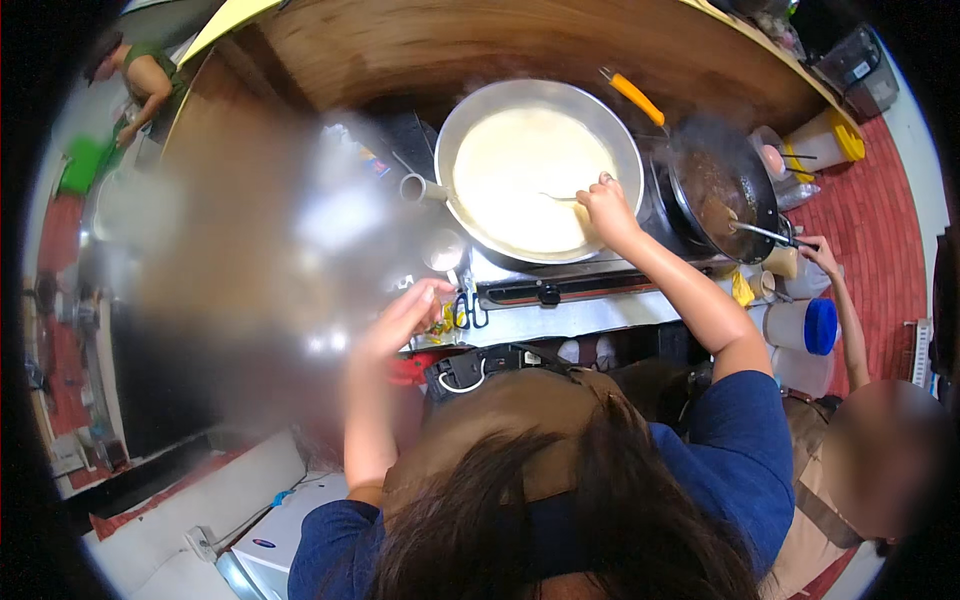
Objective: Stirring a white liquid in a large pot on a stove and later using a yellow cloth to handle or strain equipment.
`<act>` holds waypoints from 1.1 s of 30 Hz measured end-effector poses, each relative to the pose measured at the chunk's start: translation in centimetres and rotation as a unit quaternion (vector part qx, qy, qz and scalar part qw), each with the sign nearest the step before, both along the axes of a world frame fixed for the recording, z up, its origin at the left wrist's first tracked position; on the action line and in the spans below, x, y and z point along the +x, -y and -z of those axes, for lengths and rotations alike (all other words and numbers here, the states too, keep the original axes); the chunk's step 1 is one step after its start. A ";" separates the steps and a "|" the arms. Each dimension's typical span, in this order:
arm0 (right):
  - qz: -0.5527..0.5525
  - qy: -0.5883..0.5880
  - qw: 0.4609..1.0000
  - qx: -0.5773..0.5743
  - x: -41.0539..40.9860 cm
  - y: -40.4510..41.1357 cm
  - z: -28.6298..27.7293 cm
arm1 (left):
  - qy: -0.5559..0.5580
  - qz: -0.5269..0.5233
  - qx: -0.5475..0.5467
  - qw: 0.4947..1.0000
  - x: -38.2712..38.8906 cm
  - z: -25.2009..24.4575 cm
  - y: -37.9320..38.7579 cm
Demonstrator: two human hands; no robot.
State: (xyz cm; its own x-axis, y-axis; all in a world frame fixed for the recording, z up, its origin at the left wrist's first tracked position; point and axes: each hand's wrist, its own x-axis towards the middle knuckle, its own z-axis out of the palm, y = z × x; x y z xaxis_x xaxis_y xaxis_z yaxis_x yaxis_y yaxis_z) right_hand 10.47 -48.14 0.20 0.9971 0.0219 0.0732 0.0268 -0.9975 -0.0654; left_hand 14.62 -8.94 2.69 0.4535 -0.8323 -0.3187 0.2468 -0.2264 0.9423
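A wide metal pan (472, 112) with creamy white liquid (525, 172) stands on a gas stove (570, 291). Over its right front part, my right hand (606, 206) grips the handle of a metal spoon (559, 198), whose far end is in the liquid. My left hand (412, 311) is raised near the counter's edge, left of dark-handled scissors (469, 311); its fingers are bent and partly blurred, and whether they hold anything cannot be told. A small metal cup (444, 250) lies between that hand and the pan.
At the right, another person's hand (821, 253) holds a turner in a dark wok (724, 195) of brown food. An orange-handled tool (636, 97) leans behind. A blue-lidded container (799, 326) stands by the wok. Haze blurs the left side; a further person (154, 82) is far left.
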 end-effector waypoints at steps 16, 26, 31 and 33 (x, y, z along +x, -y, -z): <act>0.010 0.175 0.972 -0.155 6.7 4.4 1.9 | 0.027 -0.044 0.009 0.999 -2.2 -0.8 -1.2; 0.082 0.070 0.989 -0.105 0.6 3.7 -0.3 | 0.045 -0.096 0.004 0.994 -2.6 0.2 -2.7; 0.049 0.037 0.997 -0.047 -2.0 0.1 -0.4 | 0.033 -0.067 0.019 0.997 -1.6 -0.2 -1.6; 0.038 0.045 0.997 -0.047 -2.5 -1.3 -0.1 | 0.029 -0.055 0.020 0.998 -1.0 0.2 -1.2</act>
State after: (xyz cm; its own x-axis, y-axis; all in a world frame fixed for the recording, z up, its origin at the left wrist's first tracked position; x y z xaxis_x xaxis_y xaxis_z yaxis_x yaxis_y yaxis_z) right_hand 7.96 -46.86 0.25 0.9855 -0.0425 0.1642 -0.0476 -0.9985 0.0272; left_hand 13.65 -7.70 2.52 0.5593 -0.7643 -0.3210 0.2180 -0.2379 0.9465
